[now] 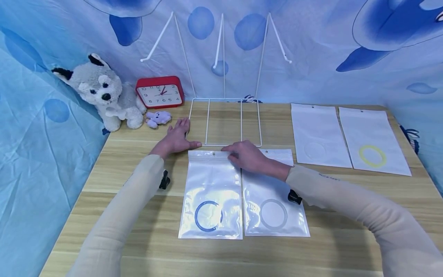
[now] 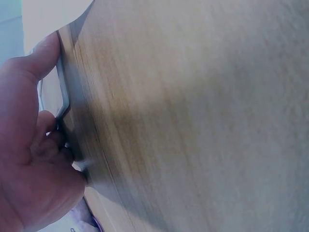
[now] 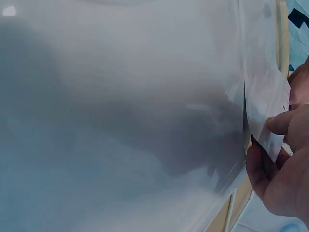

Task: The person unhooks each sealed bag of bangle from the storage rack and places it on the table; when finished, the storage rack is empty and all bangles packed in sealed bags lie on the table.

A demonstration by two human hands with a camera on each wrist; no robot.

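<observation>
A clear-fronted zip bag [image 1: 212, 184] with a blue ring [image 1: 207, 229] inside lies flat on the table. Its top edge is pinched by my right hand [image 1: 247, 157]; the right wrist view shows the thumb above the film and the fingers beneath. Beside it, partly under my right forearm, lies a similar bag [image 1: 254, 227] holding a pale ring [image 1: 262, 216]. My left hand [image 1: 178, 138] rests at the front left corner of a white wire rack [image 1: 225, 99], thumb along the front wire and fingers by the side wire. The left wrist view hides some fingertips.
Two more bags lie at the right: one bag [image 1: 315, 130] with a faint clear ring, another bag [image 1: 368, 130] with a yellow ring [image 1: 362, 156]. A plush husky [image 1: 104, 92], red clock [image 1: 138, 96] and small purple toy [image 1: 158, 118] stand back left. Rack hooks project above the base.
</observation>
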